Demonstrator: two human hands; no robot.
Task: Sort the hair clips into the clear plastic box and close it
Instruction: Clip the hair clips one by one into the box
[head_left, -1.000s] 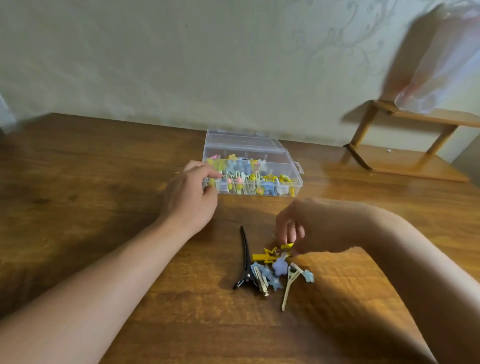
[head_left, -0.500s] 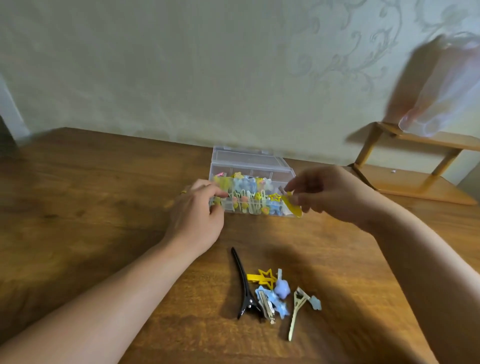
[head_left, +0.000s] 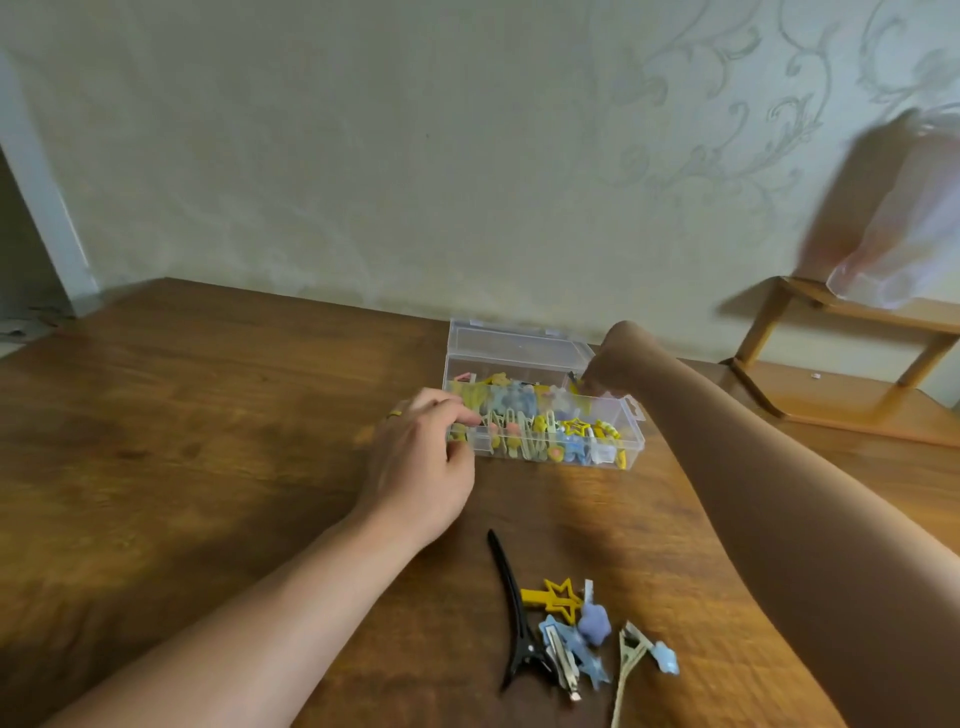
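The clear plastic box (head_left: 630, 434) stands open on the wooden table, its lid (head_left: 519, 344) folded back, and it holds several yellow, blue and beige hair clips. My left hand (head_left: 421, 457) grips the box's left front corner. My right hand (head_left: 615, 364) hovers over the box's back right part, fingers curled down and pinching a yellow hair clip (head_left: 574, 387). Nearer to me lies a loose pile: a long black clip (head_left: 511, 613), a yellow star clip (head_left: 553, 597), blue clips (head_left: 595, 626) and a beige clip (head_left: 629, 657).
A low wooden shelf (head_left: 841, 387) stands on the table at the right, with a clear plastic bag (head_left: 893, 249) on its top board. A papered wall runs close behind the box. The table's far left corner (head_left: 156, 286) ends near a doorway.
My right hand picked a yellow clip from the pile and carried it up and over the box's back right part. My left hand stayed on the box's corner.
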